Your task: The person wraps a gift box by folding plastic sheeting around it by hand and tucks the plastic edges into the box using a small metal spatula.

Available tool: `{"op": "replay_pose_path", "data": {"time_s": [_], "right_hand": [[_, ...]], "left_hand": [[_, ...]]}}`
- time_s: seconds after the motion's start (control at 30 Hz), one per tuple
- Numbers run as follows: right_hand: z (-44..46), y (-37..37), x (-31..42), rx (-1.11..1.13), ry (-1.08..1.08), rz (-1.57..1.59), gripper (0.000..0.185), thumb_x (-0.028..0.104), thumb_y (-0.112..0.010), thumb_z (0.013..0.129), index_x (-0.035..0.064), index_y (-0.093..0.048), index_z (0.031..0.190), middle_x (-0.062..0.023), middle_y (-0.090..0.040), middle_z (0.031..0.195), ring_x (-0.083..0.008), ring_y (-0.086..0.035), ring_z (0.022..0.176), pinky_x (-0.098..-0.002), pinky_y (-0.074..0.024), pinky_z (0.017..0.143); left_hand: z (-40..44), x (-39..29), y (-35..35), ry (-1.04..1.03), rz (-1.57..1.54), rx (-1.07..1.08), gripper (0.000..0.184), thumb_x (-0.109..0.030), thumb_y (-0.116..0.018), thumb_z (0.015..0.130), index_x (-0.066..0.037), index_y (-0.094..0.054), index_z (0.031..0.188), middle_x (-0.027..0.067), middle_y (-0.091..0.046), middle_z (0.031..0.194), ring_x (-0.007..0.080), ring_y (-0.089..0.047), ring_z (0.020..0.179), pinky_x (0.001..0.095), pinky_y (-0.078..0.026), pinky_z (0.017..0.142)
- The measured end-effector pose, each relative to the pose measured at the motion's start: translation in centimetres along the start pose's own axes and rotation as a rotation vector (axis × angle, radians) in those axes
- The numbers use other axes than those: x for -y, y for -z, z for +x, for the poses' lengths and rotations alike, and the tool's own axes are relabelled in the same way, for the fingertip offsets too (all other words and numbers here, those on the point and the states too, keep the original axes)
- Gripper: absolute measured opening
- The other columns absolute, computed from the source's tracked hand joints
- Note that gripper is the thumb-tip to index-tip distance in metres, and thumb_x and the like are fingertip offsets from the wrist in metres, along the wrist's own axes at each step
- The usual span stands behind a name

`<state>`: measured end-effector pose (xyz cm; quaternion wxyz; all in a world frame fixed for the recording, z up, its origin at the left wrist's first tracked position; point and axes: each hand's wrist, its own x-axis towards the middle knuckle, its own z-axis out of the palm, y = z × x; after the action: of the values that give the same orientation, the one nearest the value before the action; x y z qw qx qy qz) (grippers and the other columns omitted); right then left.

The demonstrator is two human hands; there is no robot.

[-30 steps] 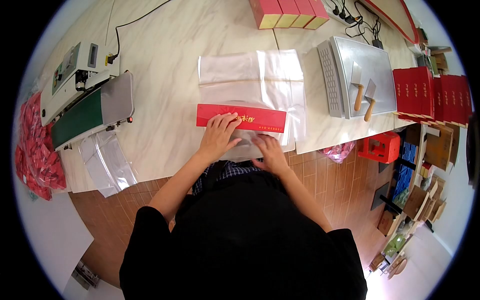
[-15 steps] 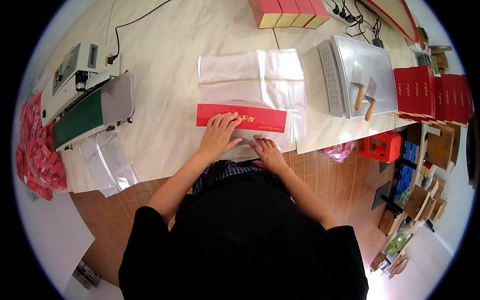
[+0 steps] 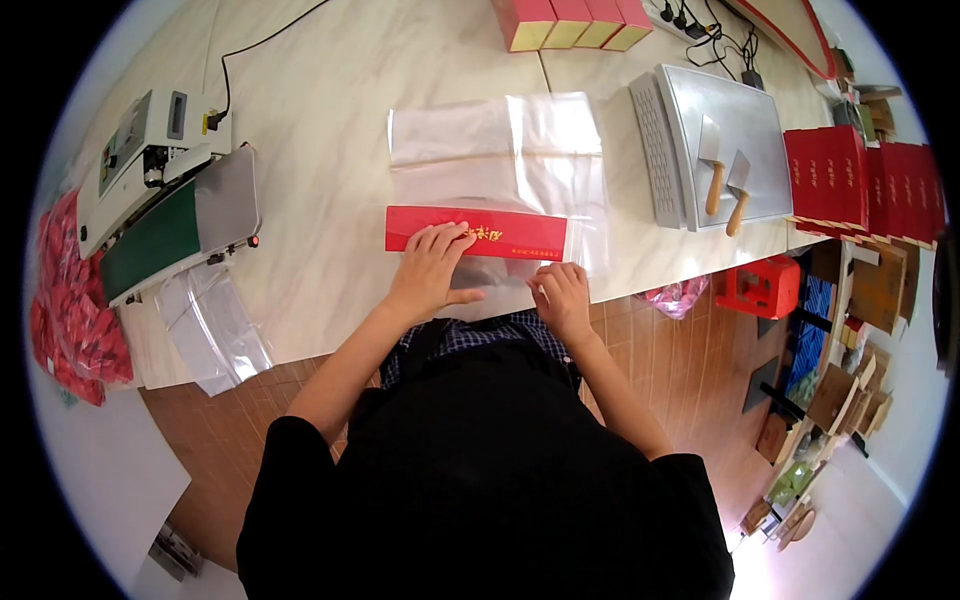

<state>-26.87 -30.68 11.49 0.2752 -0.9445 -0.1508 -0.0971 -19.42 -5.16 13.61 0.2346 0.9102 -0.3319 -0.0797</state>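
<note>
A long, flat red box (image 3: 412,230) with gold lettering lies across clear plastic bags (image 3: 450,130) on the marbled table. Whether film covers the box is hard to tell. My left hand (image 3: 432,268) rests on the middle of the box, fingers stretched flat over its front edge and thumb pointing right. Just in front of the box's right end, my right hand (image 3: 562,300) has its fingers curled in a pinch at the near edge of the clear plastic. The pinched bit itself is mostly hidden.
A sealing machine (image 3: 150,180) with a green belt stands left, beside more clear bags (image 3: 215,330) and a bag of red packets (image 3: 80,300). To the right, a metal scale (image 3: 735,150) holds two small trowels (image 3: 713,175). Red boxes (image 3: 825,180) stand beyond it; others (image 3: 570,25) are at the back.
My right hand has shifted right along the front edge, going from spread fingers to a pinch. My left hand stays on the box. The whole view has shifted slightly.
</note>
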Motion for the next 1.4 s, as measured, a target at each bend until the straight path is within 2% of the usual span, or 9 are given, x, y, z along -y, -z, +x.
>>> {"op": "replay_pose_path", "data": {"time_s": [0.2,0.37,0.47,0.73,0.93,1.13,1.27,1.33,1.4], "right_hand": [[2.4,0.7,0.2,-0.132,-0.061,0.009,0.015,0.007,-0.073,0.079,0.0075,-0.059,0.085,-0.0045,-0.061,0.084,-0.0244,-0.059,0.085,-0.0402,-0.0422,0.082],[2.6,1.2,-0.6,-0.114,-0.072,0.005,0.016,0.008,-0.074,0.078,0.0090,-0.060,0.085,-0.0033,-0.062,0.083,-0.0240,-0.060,0.085,-0.0394,-0.0414,0.083],[2.2,3.0,-2.0,-0.126,-0.119,-0.039,0.016,0.008,-0.075,0.077,0.0097,-0.061,0.085,-0.0031,-0.062,0.082,-0.0237,-0.060,0.086,-0.0396,-0.0405,0.085],[-0.1,7.0,-6.8,-0.409,-0.539,-0.167,0.005,0.007,-0.067,0.086,0.0063,-0.063,0.089,-0.0084,-0.064,0.085,-0.0284,-0.059,0.085,-0.0404,-0.0415,0.083],[-0.1,5.9,-3.0,-0.133,-0.435,0.329,0.033,0.016,-0.070,0.087,0.0031,-0.060,0.115,-0.0143,-0.063,0.101,-0.0313,-0.058,0.099,-0.0409,-0.0428,0.091],[-0.5,4.7,-3.2,-0.138,-0.397,0.058,0.015,0.009,-0.071,0.085,0.0010,-0.064,0.096,-0.0112,-0.065,0.091,-0.0259,-0.062,0.089,-0.0386,-0.0460,0.088],[-0.1,4.2,-5.0,-0.498,-0.718,0.151,0.007,0.003,-0.069,0.083,0.0035,-0.063,0.085,-0.0127,-0.063,0.084,-0.0304,-0.060,0.083,-0.0412,-0.0435,0.080],[0.9,4.6,-4.5,-0.513,-0.746,0.155,0.008,0.003,-0.069,0.082,0.0037,-0.062,0.087,-0.0119,-0.063,0.087,-0.0306,-0.060,0.086,-0.0424,-0.0437,0.081],[2.0,4.4,-2.9,-0.439,-0.425,-0.006,0.015,0.006,-0.071,0.080,0.0043,-0.064,0.093,-0.0113,-0.064,0.093,-0.0309,-0.060,0.091,-0.0434,-0.0443,0.085]], "left_hand": [[0.3,0.0,1.0,-0.028,-0.030,0.064,0.071,-0.047,-0.071,0.081,-0.003,-0.052,0.133,0.0115,-0.047,0.141,0.0307,-0.040,0.134,0.0470,-0.030,0.112],[0.8,1.6,-0.3,-0.038,-0.091,-0.109,0.020,-0.014,-0.069,0.082,-0.006,-0.064,0.100,0.0095,-0.063,0.120,0.0289,-0.059,0.111,0.0417,-0.047,0.095],[1.4,1.7,0.0,-0.058,-0.108,-0.176,0.012,-0.013,-0.069,0.082,-0.005,-0.064,0.090,0.0076,-0.067,0.109,0.0271,-0.063,0.100,0.0396,-0.051,0.085],[2.4,1.9,0.3,-0.024,-0.186,-0.189,0.009,-0.012,-0.071,0.080,-0.005,-0.066,0.083,0.0041,-0.067,0.097,0.0233,-0.064,0.091,0.0351,-0.052,0.077],[3.0,2.1,0.5,-0.009,-0.226,-0.174,0.009,-0.011,-0.072,0.080,-0.005,-0.066,0.081,0.0039,-0.067,0.093,0.0233,-0.064,0.089,0.0355,-0.052,0.074],[3.0,2.2,0.8,-0.018,-0.241,-0.169,0.009,-0.011,-0.073,0.079,-0.005,-0.067,0.081,0.0039,-0.067,0.092,0.0234,-0.064,0.087,0.0353,-0.052,0.074],[3.2,2.3,0.9,-0.023,-0.258,-0.167,0.008,-0.010,-0.074,0.079,-0.005,-0.068,0.082,0.0045,-0.067,0.093,0.0233,-0.064,0.088,0.0342,-0.052,0.074],[3.2,2.3,0.9,0.006,-0.270,-0.164,0.009,-0.010,-0.074,0.079,-0.005,-0.068,0.082,0.0049,-0.067,0.094,0.0235,-0.065,0.088,0.0340,-0.052,0.074],[3.2,2.4,0.8,0.039,-0.284,-0.164,0.009,-0.010,-0.074,0.079,-0.005,-0.068,0.082,0.0053,-0.067,0.094,0.0236,-0.065,0.088,0.0338,-0.052,0.075]]}}
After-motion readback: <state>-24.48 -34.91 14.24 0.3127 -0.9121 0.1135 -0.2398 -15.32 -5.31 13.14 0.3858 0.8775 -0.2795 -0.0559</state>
